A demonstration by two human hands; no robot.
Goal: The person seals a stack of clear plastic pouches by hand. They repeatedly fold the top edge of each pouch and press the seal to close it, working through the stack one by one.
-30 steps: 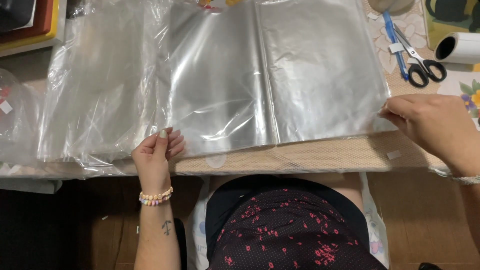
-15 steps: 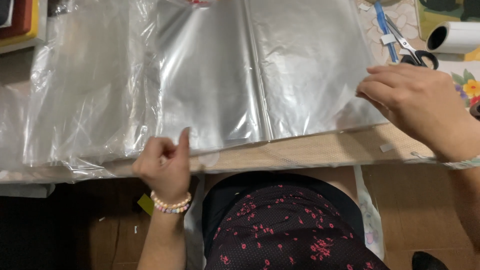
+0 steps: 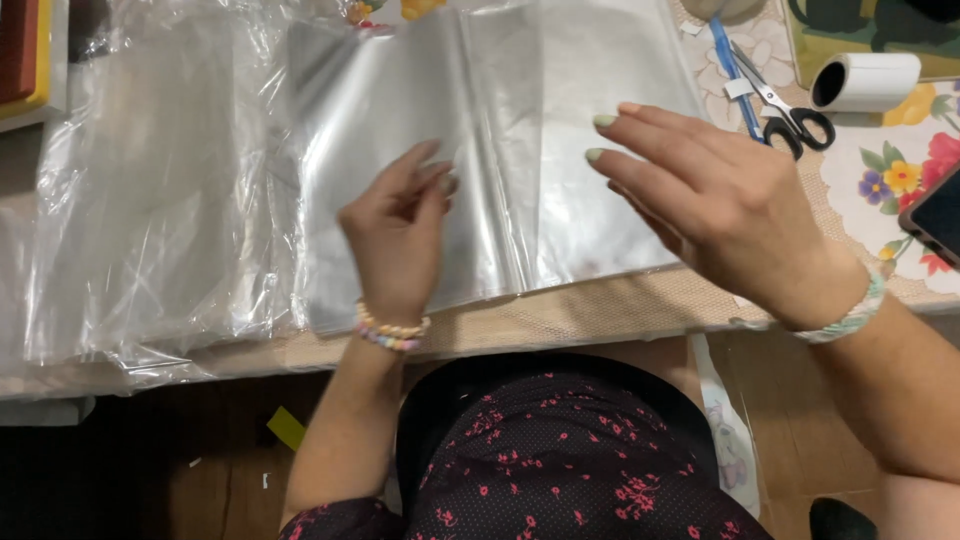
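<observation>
Hovering spread-fingered, both the left hand (image 3: 395,240) and right hand (image 3: 720,205) hang over the clear plastic sheet (image 3: 560,150), whose long axis runs left-right along the counter (image 3: 600,305), neither pinching it.

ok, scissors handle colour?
Black handles on the scissors, lying on the floral tablecloth; head view, top right.

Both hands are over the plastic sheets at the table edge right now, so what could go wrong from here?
1. The clear plastic sheets reach the table's near edge; a sweep by the left hand might slide them off.
2. The right hand hovers near the scissors and may knock them.
3. The loose crumpled plastic on the left could snag and crease.
</observation>
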